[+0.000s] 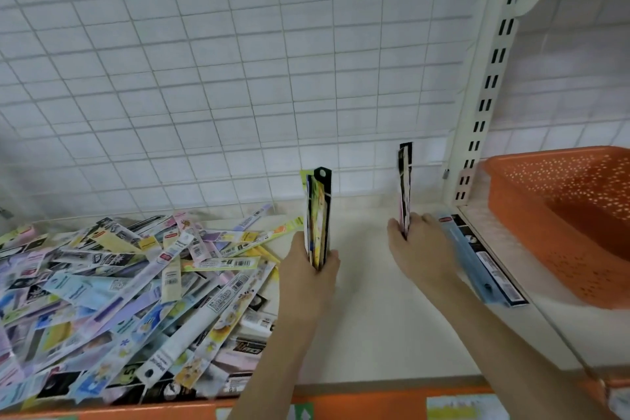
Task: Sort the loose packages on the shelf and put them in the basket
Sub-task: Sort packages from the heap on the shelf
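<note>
A big heap of long, flat, colourful packages [129,297] covers the left half of the cream shelf [375,300]. My left hand [308,269] grips a small upright bundle of yellow and black packages [318,215] just right of the heap. My right hand [417,242] holds another upright bundle of black and pink packages [404,181] near the shelf's back. An orange perforated basket [559,215] stands on the neighbouring shelf section at the right, with nothing visible inside.
Two long packages, one blue and one black [480,259], lie along the shelf's right edge beside my right hand. A white wire grid [238,61] backs the shelf. A slotted upright post [484,95] separates the two sections. An orange strip [375,402] runs along the front edge.
</note>
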Tool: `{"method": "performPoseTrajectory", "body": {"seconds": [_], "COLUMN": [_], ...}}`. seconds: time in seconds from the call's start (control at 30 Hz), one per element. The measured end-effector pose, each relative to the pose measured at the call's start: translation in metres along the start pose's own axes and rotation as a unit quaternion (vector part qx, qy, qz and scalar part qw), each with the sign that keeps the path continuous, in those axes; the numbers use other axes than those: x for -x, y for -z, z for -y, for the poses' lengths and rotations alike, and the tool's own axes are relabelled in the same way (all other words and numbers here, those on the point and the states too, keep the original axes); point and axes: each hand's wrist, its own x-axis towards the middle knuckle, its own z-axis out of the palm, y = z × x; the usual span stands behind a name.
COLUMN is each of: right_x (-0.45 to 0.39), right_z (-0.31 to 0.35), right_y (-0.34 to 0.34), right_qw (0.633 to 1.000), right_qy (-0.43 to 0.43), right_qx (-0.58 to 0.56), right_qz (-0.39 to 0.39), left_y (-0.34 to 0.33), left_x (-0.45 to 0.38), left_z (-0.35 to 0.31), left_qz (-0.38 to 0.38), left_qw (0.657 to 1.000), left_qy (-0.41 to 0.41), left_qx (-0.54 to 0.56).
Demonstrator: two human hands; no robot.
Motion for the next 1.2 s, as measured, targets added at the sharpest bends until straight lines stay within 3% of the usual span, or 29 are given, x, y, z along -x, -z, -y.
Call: {"method": "performPoseTrajectory", "body": {"seconds": [0.2, 0.33, 0.47, 0.57, 0.73, 0.9, 1.1, 1.2], "right_x": [-0.007, -0.01, -0.015, -0.011, -0.008, -0.01, -0.012, -0.01], "right_z": [-0.008, -0.018, -0.035, -0.044, -0.053, -0.068, -0.079, -0.075], "right_y": [0.035, 0.062, 0.075, 0.083, 0.081, 0.076, 0.069, 0.065], "right_qw": [0.995, 0.985, 0.953, 0.939, 0.968, 0.991, 0.996, 0.998], "right_qy": [-0.02, -0.026, -0.072, -0.082, -0.077, -0.072, -0.05, -0.03], "right_qx": [0.011, 0.116, 0.114, 0.12, 0.086, 0.063, 0.038, 0.033], "right_qz": [0.098, 0.126, 0.27, 0.311, 0.223, 0.089, 0.059, 0.038], "left_y": [-0.003, -0.018, -0.041, -0.051, -0.062, -0.084, -0.101, -0.093], "left_x": [-0.013, -0.023, -0.024, -0.023, -0.022, -0.026, -0.026, -0.026], "left_z": [-0.014, -0.032, -0.042, -0.048, -0.059, -0.062, -0.068, -0.07], "left_qz": [0.04, 0.113, 0.188, 0.22, 0.282, 0.305, 0.276, 0.249], "left_qw": [0.997, 0.989, 0.972, 0.962, 0.937, 0.929, 0.93, 0.938], "left_qy": [0.057, 0.086, 0.121, 0.152, 0.201, 0.169, 0.089, 0.078], "left_qx": [-0.013, -0.046, -0.066, -0.062, -0.05, -0.122, -0.226, -0.228]}}
